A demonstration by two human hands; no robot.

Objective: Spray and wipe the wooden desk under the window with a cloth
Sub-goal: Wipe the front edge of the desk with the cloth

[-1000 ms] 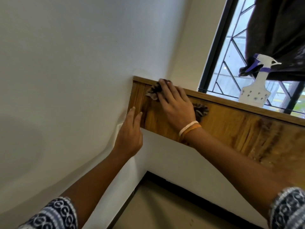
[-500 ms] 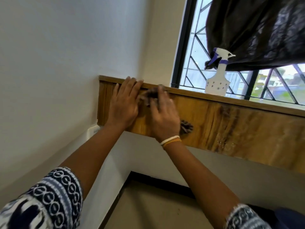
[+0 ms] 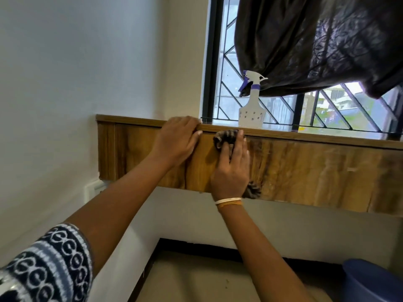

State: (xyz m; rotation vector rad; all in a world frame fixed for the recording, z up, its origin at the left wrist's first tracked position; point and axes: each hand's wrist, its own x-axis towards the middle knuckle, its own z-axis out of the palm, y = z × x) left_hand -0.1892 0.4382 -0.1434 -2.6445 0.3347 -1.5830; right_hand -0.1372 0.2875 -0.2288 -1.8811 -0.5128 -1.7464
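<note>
Fingers [image 3: 238, 149] of the right hand [image 3: 231, 171] press the cloth [image 3: 224, 138] flat on the wooden desk [image 3: 316, 171]; left hand [image 3: 176, 142] lies open.

Both bare forearms reach up from the bottom of the frame toward its centre. The left hand [image 3: 177, 142] lies palm-down with its fingers [image 3: 192, 127] curled over an edge, empty, its arm rising from a patterned sleeve [image 3: 46, 265] at lower left. The right hand [image 3: 231, 168], just right of it and apart, is pressed flat with fingers extended upward, covering a bunched cloth [image 3: 225, 138]. Its wrist wears thin bands [image 3: 228, 202].
</note>
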